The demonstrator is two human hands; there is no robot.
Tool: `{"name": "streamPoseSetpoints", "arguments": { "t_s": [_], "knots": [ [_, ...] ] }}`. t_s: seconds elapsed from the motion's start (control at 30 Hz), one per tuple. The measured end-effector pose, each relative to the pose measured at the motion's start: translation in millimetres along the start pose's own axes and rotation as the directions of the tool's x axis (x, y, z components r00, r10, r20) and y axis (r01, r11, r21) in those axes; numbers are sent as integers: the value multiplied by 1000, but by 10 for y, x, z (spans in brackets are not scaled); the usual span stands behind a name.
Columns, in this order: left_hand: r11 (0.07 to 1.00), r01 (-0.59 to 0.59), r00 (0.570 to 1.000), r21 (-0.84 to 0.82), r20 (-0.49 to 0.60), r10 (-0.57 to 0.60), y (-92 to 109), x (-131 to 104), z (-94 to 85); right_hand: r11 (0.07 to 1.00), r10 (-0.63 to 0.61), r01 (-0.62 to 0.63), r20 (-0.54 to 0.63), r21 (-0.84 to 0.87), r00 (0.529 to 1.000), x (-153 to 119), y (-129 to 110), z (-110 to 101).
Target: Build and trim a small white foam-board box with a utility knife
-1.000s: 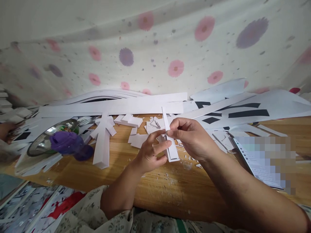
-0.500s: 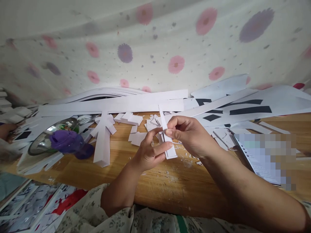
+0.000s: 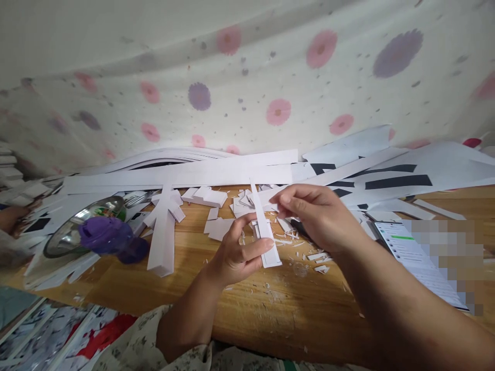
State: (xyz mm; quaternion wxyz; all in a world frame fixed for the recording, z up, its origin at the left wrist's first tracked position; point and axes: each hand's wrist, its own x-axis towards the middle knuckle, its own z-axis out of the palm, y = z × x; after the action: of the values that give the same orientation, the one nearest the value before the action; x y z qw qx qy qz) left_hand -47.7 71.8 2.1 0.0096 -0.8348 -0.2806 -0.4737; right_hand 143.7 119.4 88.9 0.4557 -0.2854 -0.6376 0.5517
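Since the white strip (image 3: 261,216) is clamped only low by the left grip (image 3: 236,253), it could be skewed if bumped by the right grip (image 3: 316,214), closure unclear.

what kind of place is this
Likely a craft workspace, perhaps at home: a wooden table strewn with white offcuts, a white strip in the left hand, and a flower-patterned sheet behind.
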Motion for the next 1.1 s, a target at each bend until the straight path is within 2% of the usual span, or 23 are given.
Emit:
{"name": "streamPoseSetpoints", "arguments": {
  "t_s": [0.07, 0.1, 0.17, 0.2, 0.27, 0.33, 0.43, 0.53, 0.6, 0.63, 0.67, 0.73, 0.77, 0.8, 0.83, 0.9, 1.0, 1.1],
  "knots": [
    [1000, -2, 1000, -4, 25, 2, 0, 2, -25, 958, -85, 51, -107, -282, 991, -31, -4, -217],
    [1000, -8, 999, 1, 40, 8, 4, 7, -43, 889, -132, 57, -135, -455, 982, -64, 20, -357],
    [999, -24, 996, 46, 82, 20, 23, 26, -87, 637, -209, 19, -148, -770, 967, -174, 129, -650],
    [996, -35, 994, 79, 110, 26, 37, 38, -110, 493, -172, -2, -99, -870, 980, -251, 210, -779],
    [989, -54, 985, 140, 170, 29, 76, 69, -148, 271, 13, -45, -43, -962, 999, -426, 394, -951],
    [981, -76, 976, 177, 217, 36, 117, 100, -170, 132, 96, -39, -27, -990, 995, -579, 574, -979],
    [976, -104, 963, 189, 266, 51, 163, 132, -174, 42, 126, -46, -40, -998, 991, -667, 781, -827],
    [981, -109, 958, 162, 280, 60, 179, 138, -171, -47, 127, -36, -42, -998, 991, -600, 914, -666],
    [985, -99, 959, 141, 277, 57, 182, 131, -178, -52, 138, -47, -54, -998, 989, -547, 940, -638],
    [987, -91, 959, 133, 277, 51, 183, 127, -184, -15, 132, -59, -60, -998, 989, -537, 919, -647],
    [989, -82, 960, 126, 278, 45, 184, 124, -191, 61, 110, -71, -64, -996, 992, -544, 868, -665],
    [991, -70, 961, 110, 275, 38, 185, 122, -206, 289, 23, -46, -41, -956, 999, -609, 672, -709],
    [992, -68, 961, 103, 275, 37, 186, 124, -212, 420, -42, 14, -4, -908, 999, -662, 534, -725],
    [993, -69, 960, 98, 276, 39, 186, 127, -218, 495, -102, 97, 53, -864, 993, -723, 383, -735],
    [993, -71, 960, 95, 278, 42, 186, 131, -223, 528, -147, 201, 144, -825, 979, -786, 230, -738],
    [993, -75, 959, 95, 280, 46, 187, 140, -231, 505, -202, 350, 286, -789, 937, -899, -33, -734],
    [993, -72, 960, 95, 278, 43, 194, 149, -238, 420, -161, 376, 340, -826, 927, -990, -229, -732],
    [992, -69, 961, 102, 275, 38, 201, 150, -246, 371, -145, 377, 348, -849, 926, -989, -252, -742]
  ]
}}
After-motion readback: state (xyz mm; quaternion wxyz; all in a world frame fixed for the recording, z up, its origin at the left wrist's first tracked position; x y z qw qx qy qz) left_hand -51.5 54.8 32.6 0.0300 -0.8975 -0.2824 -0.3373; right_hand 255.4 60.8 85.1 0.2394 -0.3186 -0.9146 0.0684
